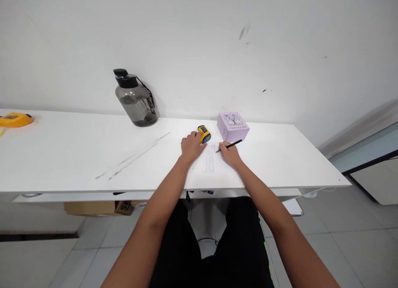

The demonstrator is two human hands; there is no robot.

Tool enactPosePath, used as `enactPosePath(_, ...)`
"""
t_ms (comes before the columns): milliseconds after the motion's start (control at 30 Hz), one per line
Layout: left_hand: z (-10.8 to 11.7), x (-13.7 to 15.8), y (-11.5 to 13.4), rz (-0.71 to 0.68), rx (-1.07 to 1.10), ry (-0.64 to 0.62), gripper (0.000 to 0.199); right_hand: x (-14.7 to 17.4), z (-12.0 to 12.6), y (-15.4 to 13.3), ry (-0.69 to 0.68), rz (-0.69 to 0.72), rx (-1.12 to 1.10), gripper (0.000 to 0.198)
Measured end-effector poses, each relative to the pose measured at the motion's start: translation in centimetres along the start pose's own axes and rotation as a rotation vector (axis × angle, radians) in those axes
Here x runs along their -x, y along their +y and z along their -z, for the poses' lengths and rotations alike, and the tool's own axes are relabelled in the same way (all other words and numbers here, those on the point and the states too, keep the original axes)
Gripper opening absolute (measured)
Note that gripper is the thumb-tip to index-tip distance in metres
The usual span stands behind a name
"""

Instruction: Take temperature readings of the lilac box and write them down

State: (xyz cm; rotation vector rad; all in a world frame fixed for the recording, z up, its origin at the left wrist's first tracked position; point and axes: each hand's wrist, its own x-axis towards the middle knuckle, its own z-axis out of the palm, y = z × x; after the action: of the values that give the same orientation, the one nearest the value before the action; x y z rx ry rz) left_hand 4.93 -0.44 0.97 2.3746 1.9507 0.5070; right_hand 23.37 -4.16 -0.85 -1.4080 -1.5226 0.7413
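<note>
My left hand (192,144) rests on the white table, its fingers and thumb closed about the near left side of a small yellow-and-black device (204,134). In my right hand (230,153) is a slim black pen (234,143), slanted, with its tip low over a sheet of paper (209,159). The paper lies between my hands and carries columns of faint writing. Just beyond the right hand sits a lilac box (234,128) with a tree printed on top.
A grey see-through water bottle (137,103) with a black lid stands against the wall at the back left. A yellow tape measure (16,120) lies at the far left. Dark streaks mark the tabletop (62,151). Below is a cardboard box (90,208).
</note>
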Motion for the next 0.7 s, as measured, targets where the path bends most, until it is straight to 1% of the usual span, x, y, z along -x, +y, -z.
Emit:
enactPosePath(167, -0.07, -0.06, -0.07, -0.001, 0.003, 0.016, 0.051, 0.03, -0.09, -0.05, -0.008, -0.016, -0.018, 0.035)
enactPosePath(433, 0.07, -0.01, 0.05, 0.008, 0.014, 0.000, 0.053, -0.10, 0.01, 0.15, -0.045, -0.005, -0.012, 0.035)
enactPosePath(700, 0.15, -0.01, -0.01, 0.009, 0.012, -0.011, 0.052, 0.04, 0.11, -0.09, -0.028, -0.004, -0.017, 0.034)
